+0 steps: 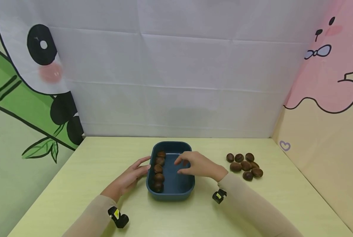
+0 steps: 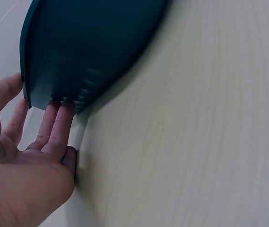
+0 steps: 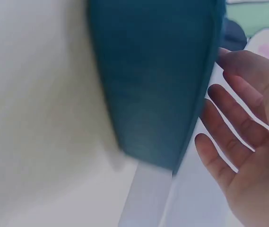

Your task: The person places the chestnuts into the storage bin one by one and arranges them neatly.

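Note:
A dark blue rectangular box point(image 1: 176, 196) stands on the table, with several brown chestnuts point(image 1: 158, 178) in a row along its left inner side. My left hand point(image 1: 131, 177) touches the outside of the box's left wall with its fingertips, its fingers fairly straight. In the left wrist view, those fingers point(image 2: 61, 130) rest against the box's wall. Over the right half of the box hovers my right hand point(image 1: 198, 165), thumb and fingers apart and nothing between them. The right wrist view shows its loosely bent fingers point(image 3: 224, 130) beside the box rim.
To the right of the box, several more chestnuts point(image 1: 245, 165) lie in a loose cluster on the pale wooden table point(image 1: 129, 149). A white cloth point(image 1: 176, 98) hangs behind the table, and printed walls stand at both sides.

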Available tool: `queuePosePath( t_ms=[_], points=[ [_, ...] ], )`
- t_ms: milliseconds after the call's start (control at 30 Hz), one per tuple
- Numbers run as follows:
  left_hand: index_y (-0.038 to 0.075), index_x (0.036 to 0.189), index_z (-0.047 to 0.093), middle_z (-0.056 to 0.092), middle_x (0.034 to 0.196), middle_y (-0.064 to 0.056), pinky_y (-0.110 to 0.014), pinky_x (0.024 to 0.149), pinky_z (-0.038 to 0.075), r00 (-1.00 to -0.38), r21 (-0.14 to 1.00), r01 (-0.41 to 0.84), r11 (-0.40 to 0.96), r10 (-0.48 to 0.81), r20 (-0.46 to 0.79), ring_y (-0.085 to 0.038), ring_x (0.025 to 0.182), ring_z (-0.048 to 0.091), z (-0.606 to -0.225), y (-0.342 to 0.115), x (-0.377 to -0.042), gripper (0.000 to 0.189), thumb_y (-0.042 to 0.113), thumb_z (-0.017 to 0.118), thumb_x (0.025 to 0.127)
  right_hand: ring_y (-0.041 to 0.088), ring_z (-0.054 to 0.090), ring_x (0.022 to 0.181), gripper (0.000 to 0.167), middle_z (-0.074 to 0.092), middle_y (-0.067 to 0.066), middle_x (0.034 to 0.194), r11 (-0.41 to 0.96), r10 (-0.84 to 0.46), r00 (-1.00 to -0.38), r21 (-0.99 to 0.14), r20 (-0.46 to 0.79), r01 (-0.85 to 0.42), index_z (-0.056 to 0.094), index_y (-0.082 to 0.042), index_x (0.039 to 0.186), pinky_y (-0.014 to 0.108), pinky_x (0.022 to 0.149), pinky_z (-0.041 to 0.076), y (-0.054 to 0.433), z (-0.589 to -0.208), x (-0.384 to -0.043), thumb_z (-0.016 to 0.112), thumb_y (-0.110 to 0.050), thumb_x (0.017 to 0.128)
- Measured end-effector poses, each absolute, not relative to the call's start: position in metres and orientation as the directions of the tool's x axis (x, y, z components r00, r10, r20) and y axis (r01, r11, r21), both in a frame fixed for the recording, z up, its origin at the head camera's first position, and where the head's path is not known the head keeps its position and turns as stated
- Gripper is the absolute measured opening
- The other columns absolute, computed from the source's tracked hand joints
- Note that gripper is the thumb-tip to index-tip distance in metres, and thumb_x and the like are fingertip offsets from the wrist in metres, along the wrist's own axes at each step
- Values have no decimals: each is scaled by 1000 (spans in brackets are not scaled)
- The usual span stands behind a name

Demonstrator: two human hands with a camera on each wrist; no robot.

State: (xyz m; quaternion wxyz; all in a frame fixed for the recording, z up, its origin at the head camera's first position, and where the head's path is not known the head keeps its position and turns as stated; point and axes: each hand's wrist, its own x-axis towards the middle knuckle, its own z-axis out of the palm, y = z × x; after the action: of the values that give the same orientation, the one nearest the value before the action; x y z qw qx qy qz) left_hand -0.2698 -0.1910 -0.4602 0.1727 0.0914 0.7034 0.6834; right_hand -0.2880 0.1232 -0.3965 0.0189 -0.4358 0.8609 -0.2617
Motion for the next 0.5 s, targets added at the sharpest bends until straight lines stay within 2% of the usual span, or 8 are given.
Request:
queuePosePath(
  t_ms=[133, 400, 500],
  points=[
    [17, 158, 27, 52, 144, -19, -59, 117, 12, -924, 992, -114, 50, 361, -124, -34, 132, 48, -461, -192, -270, 61, 28, 55, 105, 22, 64, 98, 28, 67, 1, 116, 521, -718, -662, -466, 215, -716, 68, -15, 120, 37, 82, 54, 155, -395, -293, 74, -22, 94],
    [18, 158, 29, 52, 144, -18, -60, 117, 12, -926, 992, -119, 50, 354, -129, -34, 131, 49, -462, -191, -270, 61, 29, 56, 104, 27, 64, 101, 26, 67, 1, 115, 622, -616, -767, -485, 181, -614, 68, -14, 117, 51, 86, 53, 221, -396, -301, 74, -22, 93],
    [18, 158, 28, 52, 144, -18, -59, 118, 11, -924, 992, -116, 49, 361, -126, -34, 132, 48, -461, -191, -270, 61, 28, 55, 105, 29, 64, 100, 27, 68, 4, 114, 663, -579, -798, -474, 167, -580, 69, -12, 117, 49, 85, 54, 245, -399, -302, 74, -23, 93]
  ],
)
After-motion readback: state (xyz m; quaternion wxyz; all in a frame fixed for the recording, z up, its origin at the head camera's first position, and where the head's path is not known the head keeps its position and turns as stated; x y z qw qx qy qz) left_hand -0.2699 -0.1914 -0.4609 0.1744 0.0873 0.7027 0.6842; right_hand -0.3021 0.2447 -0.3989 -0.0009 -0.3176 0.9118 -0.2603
